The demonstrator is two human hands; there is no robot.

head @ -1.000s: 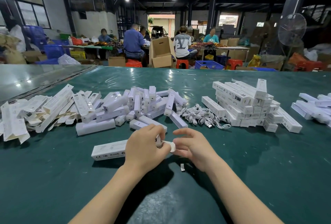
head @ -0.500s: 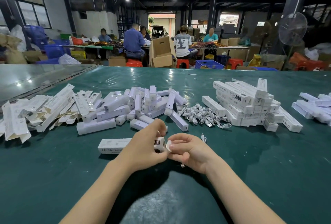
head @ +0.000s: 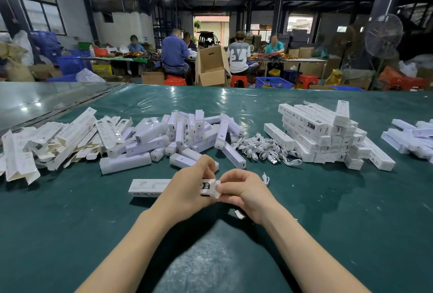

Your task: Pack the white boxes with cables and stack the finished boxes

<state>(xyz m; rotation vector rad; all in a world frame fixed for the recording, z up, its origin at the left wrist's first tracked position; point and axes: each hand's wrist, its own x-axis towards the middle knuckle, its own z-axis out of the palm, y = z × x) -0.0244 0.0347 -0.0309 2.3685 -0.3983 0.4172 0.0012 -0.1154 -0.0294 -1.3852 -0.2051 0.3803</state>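
A long white box (head: 150, 187) lies sideways just above the green table, and my left hand (head: 187, 189) grips its right half. My right hand (head: 243, 189) pinches the flap at the box's right end (head: 216, 189). Part of a white cable (head: 266, 177) shows beside my right hand. A heap of coiled white cables (head: 262, 147) lies behind my hands. Right of it stands a stack of finished boxes (head: 323, 133).
Flat unfolded cartons (head: 46, 145) lie at the left, a pile of white devices (head: 182, 135) in the middle, more white pieces (head: 412, 138) at the far right. A small white scrap (head: 239, 214) lies under my right wrist. People work at tables beyond the far edge.
Both hands shifted the box slightly right and lifted it a little. My right fingers moved onto the end flap and are closing it.
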